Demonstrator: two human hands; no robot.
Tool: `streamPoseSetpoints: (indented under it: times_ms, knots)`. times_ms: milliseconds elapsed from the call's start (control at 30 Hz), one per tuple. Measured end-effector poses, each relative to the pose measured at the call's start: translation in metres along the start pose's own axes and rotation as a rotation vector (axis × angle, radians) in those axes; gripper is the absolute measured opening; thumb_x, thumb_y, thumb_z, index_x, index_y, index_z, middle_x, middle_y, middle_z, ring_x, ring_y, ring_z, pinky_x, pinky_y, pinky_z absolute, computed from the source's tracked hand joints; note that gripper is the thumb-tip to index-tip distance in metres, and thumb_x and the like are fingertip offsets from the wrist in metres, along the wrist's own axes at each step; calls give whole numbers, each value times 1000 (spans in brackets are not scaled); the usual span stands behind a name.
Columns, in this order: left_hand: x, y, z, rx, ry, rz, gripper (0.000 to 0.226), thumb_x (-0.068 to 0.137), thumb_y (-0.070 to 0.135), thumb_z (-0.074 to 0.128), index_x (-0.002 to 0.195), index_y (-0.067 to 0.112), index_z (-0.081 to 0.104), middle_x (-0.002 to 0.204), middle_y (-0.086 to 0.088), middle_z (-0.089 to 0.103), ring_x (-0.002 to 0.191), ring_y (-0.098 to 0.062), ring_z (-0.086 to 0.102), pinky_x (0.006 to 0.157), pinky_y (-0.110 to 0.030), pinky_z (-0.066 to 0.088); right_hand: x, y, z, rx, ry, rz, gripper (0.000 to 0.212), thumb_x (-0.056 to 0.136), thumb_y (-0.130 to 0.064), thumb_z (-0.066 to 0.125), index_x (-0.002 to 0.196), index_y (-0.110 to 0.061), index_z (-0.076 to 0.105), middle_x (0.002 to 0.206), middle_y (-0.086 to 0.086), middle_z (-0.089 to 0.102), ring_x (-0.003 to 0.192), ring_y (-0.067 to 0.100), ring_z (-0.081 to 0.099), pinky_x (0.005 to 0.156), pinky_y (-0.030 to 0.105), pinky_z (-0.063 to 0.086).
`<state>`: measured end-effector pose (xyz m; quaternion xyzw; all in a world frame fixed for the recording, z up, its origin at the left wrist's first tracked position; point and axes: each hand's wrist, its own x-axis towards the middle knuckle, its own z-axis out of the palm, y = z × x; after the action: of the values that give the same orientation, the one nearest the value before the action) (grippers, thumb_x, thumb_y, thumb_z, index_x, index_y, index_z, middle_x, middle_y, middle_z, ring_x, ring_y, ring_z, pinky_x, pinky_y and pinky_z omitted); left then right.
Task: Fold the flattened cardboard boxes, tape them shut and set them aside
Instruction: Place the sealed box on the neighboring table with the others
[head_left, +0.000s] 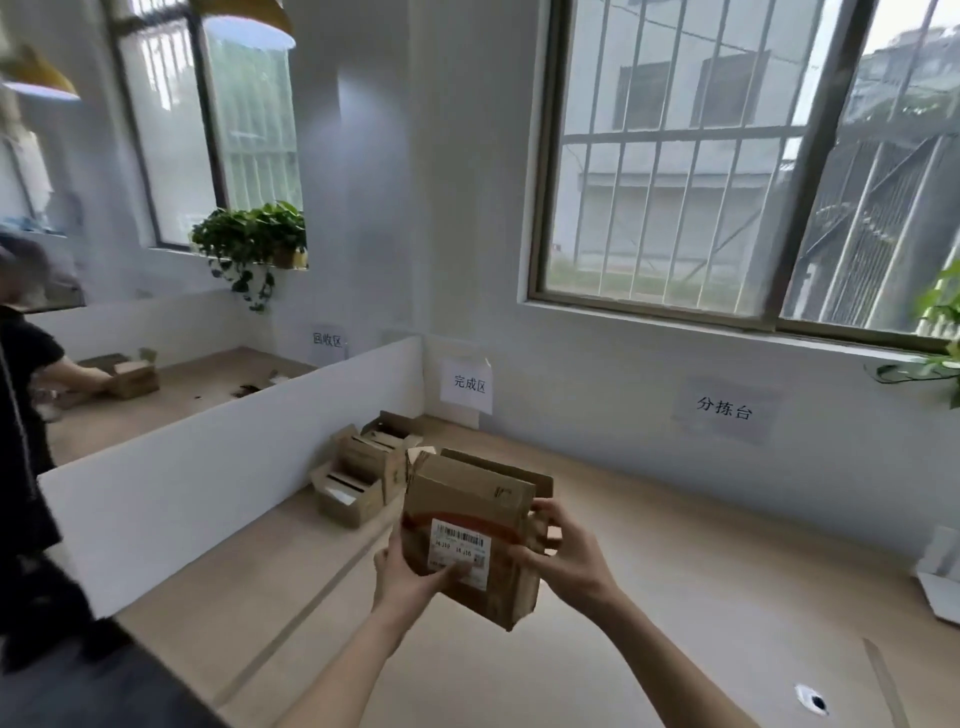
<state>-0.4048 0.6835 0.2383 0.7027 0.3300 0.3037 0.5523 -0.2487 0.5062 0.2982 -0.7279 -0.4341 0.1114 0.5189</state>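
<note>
Far left, a second person (26, 374) works on a box at the neighbouring bench beyond the white divider (228, 457). Finished boxes (363, 470) cluster at the bench's back-left corner under the wall sign (469, 384). Left hand (410, 574) grips the cardboard box (467, 525) from below, thumb on the barcode label (457, 551). Box held in air over the bench (675, 597) middle, top flaps open. Right hand (563, 553) fingers curled around the box's right side flap. Likely squaring step: keep the left grip firm, press side flaps in before the long ones, corners aligned, then tape. Tape roll not seen.
</note>
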Motion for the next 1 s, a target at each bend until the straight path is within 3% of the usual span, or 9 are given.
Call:
streamPoseSetpoints:
  times_ms: [67, 167, 233, 400, 467, 567, 667, 867, 1000]
  knots:
    - [10, -13, -35, 74, 46, -31, 107, 49, 67, 90, 140, 40, 42, 125, 5, 53, 124, -22, 53, 103, -42, 48, 14, -2, 38, -12, -6, -10, 47, 78, -30, 86, 117, -31, 60, 111, -6, 67, 102, 13, 66, 83, 29, 60]
    - [31, -39, -84, 182, 129, -172, 117, 58, 72, 77, 155, 28, 28, 151, -7, 37, 138, -31, 42, 106, -47, 42, 39, 3, 100, -93, -14, -30, 46, 80, -24, 84, 118, -28, 59, 118, -4, 60, 105, 10, 59, 77, 17, 56]
    - [49, -63, -116, 244, 180, -220, 108, 68, 68, 75, 156, 26, 28, 157, -7, 33, 141, -30, 40, 108, -47, 41, 59, 11, 142, -115, -28, -34, 45, 82, -22, 83, 120, -26, 59, 122, -4, 56, 106, 10, 58, 75, 13, 54]
    - [106, -118, -197, 469, 243, -260, 84, 85, 57, 70, 154, 36, 27, 160, 3, 33, 140, -25, 42, 105, -46, 45, 124, 40, 250, -147, -113, -55, 46, 85, -28, 80, 124, -26, 56, 130, -6, 50, 112, 14, 57, 85, 24, 58]
    - [137, -133, -227, 553, 222, -275, 80, 88, 57, 65, 155, 39, 24, 162, 5, 29, 141, -25, 41, 103, -45, 45, 157, 58, 292, -127, -155, -54, 47, 84, -29, 79, 124, -28, 56, 131, -6, 50, 113, 15, 57, 89, 29, 58]
    - [190, -155, -265, 606, 158, -300, 79, 90, 59, 61, 156, 41, 21, 165, 6, 21, 146, -27, 34, 109, -49, 40, 210, 88, 354, -114, -200, -51, 47, 81, -27, 81, 122, -29, 59, 130, -4, 50, 112, 13, 55, 89, 17, 52]
    - [247, -175, -289, 615, 96, -315, 76, 93, 55, 61, 156, 42, 22, 166, 6, 17, 150, -25, 25, 115, -51, 34, 259, 119, 408, -106, -227, -15, 49, 79, -28, 83, 121, -32, 58, 130, -4, 48, 111, 10, 50, 92, 22, 53]
    - [347, -218, -297, 764, -18, -271, 67, 95, 58, 55, 154, 46, 25, 164, 12, 20, 151, -15, 21, 118, -46, 31, 335, 178, 476, -121, -322, 23, 43, 84, -39, 76, 121, -39, 55, 132, -11, 41, 113, 12, 52, 91, 30, 57]
    - [396, -253, -285, 858, -131, -272, 68, 95, 66, 46, 155, 48, 20, 165, 14, 15, 152, -16, 18, 119, -46, 31, 361, 215, 502, -161, -346, 62, 39, 85, -40, 72, 119, -44, 53, 134, -12, 41, 112, 12, 54, 89, 21, 52]
